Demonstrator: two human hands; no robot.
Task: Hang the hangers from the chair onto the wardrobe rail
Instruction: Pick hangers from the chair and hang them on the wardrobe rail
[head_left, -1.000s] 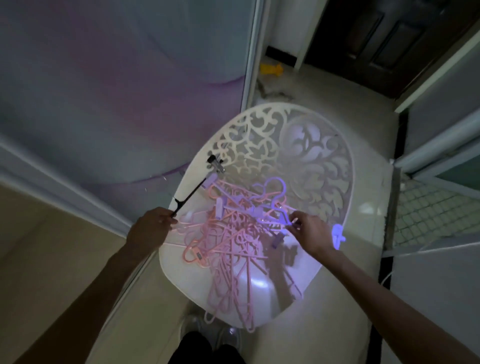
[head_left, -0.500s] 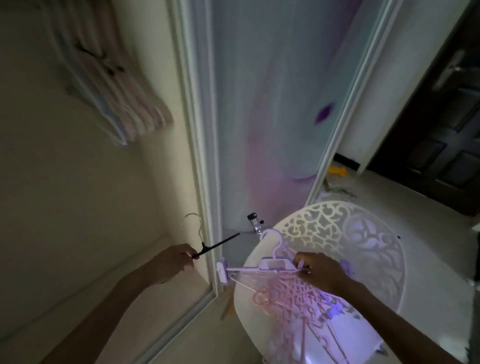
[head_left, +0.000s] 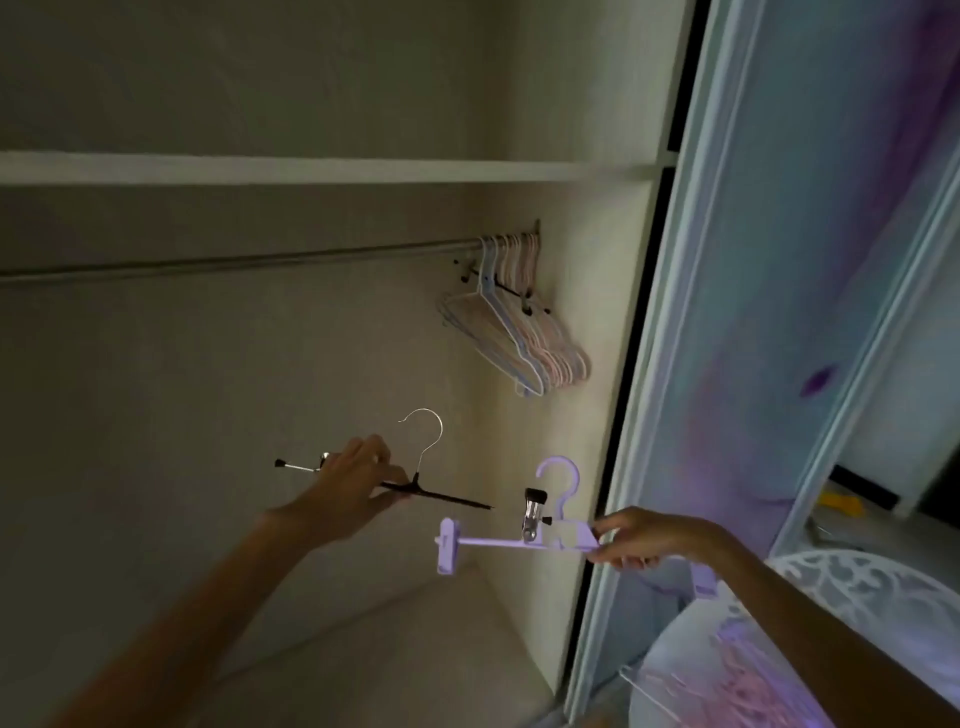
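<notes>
My left hand (head_left: 349, 486) grips a black clip hanger (head_left: 441, 498) by its bar, its silver hook pointing up. My right hand (head_left: 641, 538) pinches a lilac plastic clip hanger (head_left: 498, 541) near its hook, held level. Both are raised inside the open wardrobe, below the metal rail (head_left: 234, 260). Several pink and blue hangers (head_left: 519, 338) hang bunched at the rail's right end. The white openwork chair (head_left: 857, 577) with pink hangers (head_left: 727, 670) on its seat shows at the lower right.
A shelf (head_left: 311, 169) runs above the rail. The sliding door (head_left: 779, 312) with a pale frame stands right of the wardrobe opening. A yellow object (head_left: 841, 503) lies on the floor beyond the door.
The view has swung up from the chair into the wardrobe. Both hands have lifted their hangers off the chair and carried them left and up toward the rail.
</notes>
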